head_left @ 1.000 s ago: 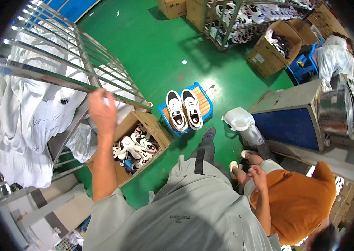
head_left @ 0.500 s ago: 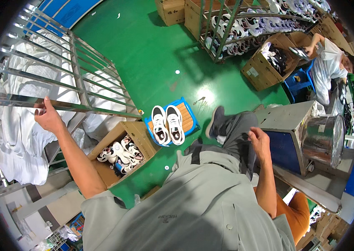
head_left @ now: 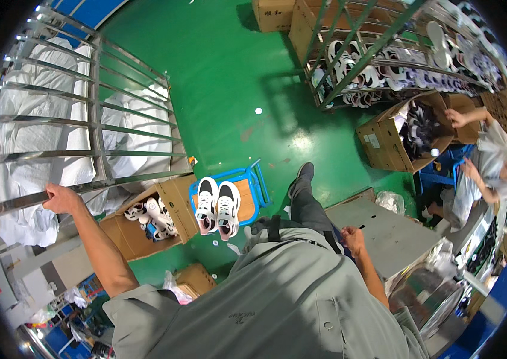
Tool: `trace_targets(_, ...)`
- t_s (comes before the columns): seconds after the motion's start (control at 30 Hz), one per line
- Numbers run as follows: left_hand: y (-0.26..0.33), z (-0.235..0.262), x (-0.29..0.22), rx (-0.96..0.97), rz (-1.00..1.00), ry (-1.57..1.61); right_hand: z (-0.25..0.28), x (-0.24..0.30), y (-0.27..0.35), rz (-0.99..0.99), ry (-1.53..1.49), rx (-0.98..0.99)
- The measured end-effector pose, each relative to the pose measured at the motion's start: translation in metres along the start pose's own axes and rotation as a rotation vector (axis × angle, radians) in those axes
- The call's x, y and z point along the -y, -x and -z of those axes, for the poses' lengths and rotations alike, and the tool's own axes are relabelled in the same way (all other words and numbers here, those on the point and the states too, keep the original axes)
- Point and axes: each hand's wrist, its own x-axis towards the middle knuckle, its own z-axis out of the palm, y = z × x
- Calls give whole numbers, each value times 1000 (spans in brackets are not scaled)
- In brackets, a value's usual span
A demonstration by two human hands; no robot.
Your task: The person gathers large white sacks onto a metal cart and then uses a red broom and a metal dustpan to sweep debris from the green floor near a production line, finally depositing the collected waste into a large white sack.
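My left hand (head_left: 61,197) is closed around a horizontal bar of a tall metal rack cart (head_left: 92,125) at my left, which holds white bundles. My right hand (head_left: 352,235) hangs as a loose fist beside my hip, next to a grey metal table (head_left: 385,230), with nothing in it. A pair of white and black sneakers (head_left: 217,205) lies on a blue stool with a wooden seat (head_left: 252,194) in front of me. Just left of the stool an open cardboard box (head_left: 175,206) holds several more white shoes.
A green shelving rack (head_left: 379,54) full of shoes stands at the back right, with cardboard boxes (head_left: 385,140) below it. A person in a light shirt (head_left: 481,161) bends over a box at the right. The floor (head_left: 229,90) is green. A small box (head_left: 196,278) lies near my feet.
The view has swung to the right. My left hand slid along the rack and now grips a lower bar. The person in orange near me is out of view.
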Motion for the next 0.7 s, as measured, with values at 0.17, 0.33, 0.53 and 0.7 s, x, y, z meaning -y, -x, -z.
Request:
trace_targets(0.17, 0, 10, 10, 86, -20, -91, 60, -32, -50, 273, 228, 167)
trace_targets(0.33, 2, 0, 5, 18, 1, -248, 83, 80, -75, 248, 123, 329)
trace_targets(0.53, 2, 17, 4, 123, 151, 95, 47, 180, -136, 94, 283, 271)
trace_targets(0.7, 6, 21, -3, 153, 156, 99, 8, 295, -170, 170, 518, 367)
